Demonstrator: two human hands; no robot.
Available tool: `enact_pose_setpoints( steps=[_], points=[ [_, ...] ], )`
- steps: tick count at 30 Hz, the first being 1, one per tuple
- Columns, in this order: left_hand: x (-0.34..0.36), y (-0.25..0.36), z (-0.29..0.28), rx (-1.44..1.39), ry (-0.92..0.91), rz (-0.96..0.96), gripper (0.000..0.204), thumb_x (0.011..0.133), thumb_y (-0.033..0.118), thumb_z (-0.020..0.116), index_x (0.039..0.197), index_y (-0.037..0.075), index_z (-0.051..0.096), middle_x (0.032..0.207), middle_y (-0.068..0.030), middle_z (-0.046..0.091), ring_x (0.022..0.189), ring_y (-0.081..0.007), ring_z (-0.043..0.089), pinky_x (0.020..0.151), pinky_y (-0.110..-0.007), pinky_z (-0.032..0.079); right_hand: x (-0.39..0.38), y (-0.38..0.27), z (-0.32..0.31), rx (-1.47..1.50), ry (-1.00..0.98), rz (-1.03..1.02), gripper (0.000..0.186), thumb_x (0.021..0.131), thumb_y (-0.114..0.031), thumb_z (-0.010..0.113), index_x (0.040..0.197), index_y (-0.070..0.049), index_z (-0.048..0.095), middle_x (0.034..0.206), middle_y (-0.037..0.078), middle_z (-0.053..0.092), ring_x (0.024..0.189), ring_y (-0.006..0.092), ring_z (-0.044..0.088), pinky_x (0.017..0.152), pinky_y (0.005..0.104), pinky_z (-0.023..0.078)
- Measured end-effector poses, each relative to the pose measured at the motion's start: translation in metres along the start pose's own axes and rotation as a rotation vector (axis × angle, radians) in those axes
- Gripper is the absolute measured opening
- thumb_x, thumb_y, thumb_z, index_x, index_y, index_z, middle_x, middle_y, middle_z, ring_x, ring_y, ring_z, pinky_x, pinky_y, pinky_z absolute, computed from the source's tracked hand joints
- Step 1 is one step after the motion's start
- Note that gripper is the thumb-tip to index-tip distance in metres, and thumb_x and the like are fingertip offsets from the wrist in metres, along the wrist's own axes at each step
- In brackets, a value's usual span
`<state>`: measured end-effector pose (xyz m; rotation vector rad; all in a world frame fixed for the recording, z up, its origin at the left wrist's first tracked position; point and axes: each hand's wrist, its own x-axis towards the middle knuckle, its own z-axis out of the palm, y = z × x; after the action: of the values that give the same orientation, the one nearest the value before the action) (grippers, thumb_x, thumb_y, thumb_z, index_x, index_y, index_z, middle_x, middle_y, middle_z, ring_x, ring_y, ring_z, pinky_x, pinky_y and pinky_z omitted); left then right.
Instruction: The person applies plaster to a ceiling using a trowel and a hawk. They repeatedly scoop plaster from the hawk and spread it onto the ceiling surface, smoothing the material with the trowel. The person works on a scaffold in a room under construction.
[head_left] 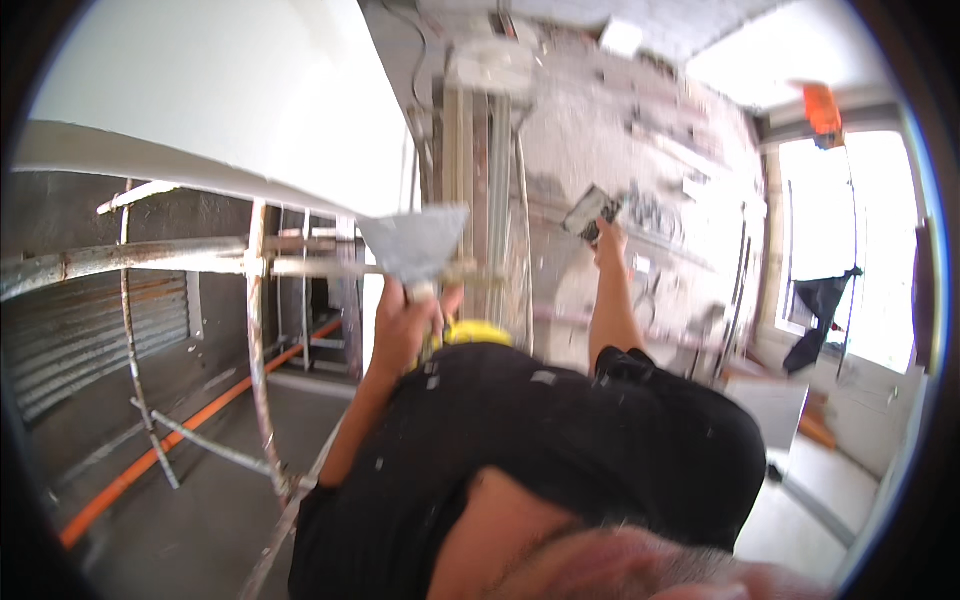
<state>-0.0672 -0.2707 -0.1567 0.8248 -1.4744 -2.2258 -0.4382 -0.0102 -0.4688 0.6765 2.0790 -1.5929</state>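
Observation:
My left hand [400, 325] is closed round the handle of a wide putty knife [415, 243], its grey, flaring blade pointing up and away from me. The blade's left corner overlaps the edge of a large white panel [210, 80]; I cannot tell whether they touch. My right arm reaches out to the right, and my right hand [611, 243] grips a flat rectangular scraper [583, 214] with a dark edge and pale smears. Open space lies between this scraper and the white panel. A yellow object [480, 331] shows partly beyond my black shirt, close to my left wrist.
Rusty, paint-spattered scaffold poles [258, 350] stand at left, with an orange pipe [200, 428] low behind them. Long planks [470, 170] run away ahead. Tools and debris lie blurred on the floor [570, 120]. At right, dark cloth [826, 310] hangs by a bright window [885, 240].

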Motion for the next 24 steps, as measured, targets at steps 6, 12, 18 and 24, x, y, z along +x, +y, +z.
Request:
enact_pose_setpoints(
  steps=[6,12,18,24],
  points=[
    [0.013,-0.017,0.003,-0.094,-0.075,-0.182,0.051,0.086,0.003,0.048,0.137,0.001,0.043,0.088,-0.0114,0.061,0.058,-0.0159,0.055,0.053,-0.029,0.051,-0.13,-0.042,-0.089,0.325,-0.241,0.032,0.035,0.093,-0.018,0.069,0.127,-0.014,0.06,0.115,0.002,0.07,0.101,0.0189,0.07,0.084,0.0404,0.057],
    [0.02,-0.025,0.045,-0.3,-0.232,-0.381,0.048,0.088,0.007,0.048,0.136,0.0,0.045,0.123,-0.0212,0.063,0.07,-0.0134,0.057,0.055,-0.027,0.052,-0.221,-0.105,-0.114,0.676,-0.527,-0.325,0.038,0.098,-0.011,0.062,0.135,-0.011,0.053,0.123,0.005,0.065,0.108,0.0215,0.067,0.092,0.041,0.055],
    [-0.005,-0.05,0.062,-0.374,-0.441,-0.518,0.034,0.094,0.008,0.047,0.127,0.0,0.047,0.127,-0.023,0.06,0.086,-0.0208,0.064,0.069,-0.035,0.059,-0.279,-0.103,-0.127,0.777,-0.49,-0.222,0.02,0.1,-0.016,0.063,0.119,-0.014,0.06,0.112,0.002,0.07,0.097,0.0175,0.069,0.084,0.0386,0.057],
    [-0.027,-0.094,0.056,-0.464,-0.35,-0.514,0.043,0.098,0.008,0.049,0.14,-0.002,0.046,0.131,-0.0133,0.061,0.101,-0.0192,0.066,0.085,-0.04,0.057,-0.321,-0.048,-0.121,0.694,-0.578,0.142,0.02,0.1,-0.025,0.063,0.112,-0.009,0.062,0.1,0.002,0.072,0.086,0.0152,0.07,0.073,0.0339,0.059]
  ],
)
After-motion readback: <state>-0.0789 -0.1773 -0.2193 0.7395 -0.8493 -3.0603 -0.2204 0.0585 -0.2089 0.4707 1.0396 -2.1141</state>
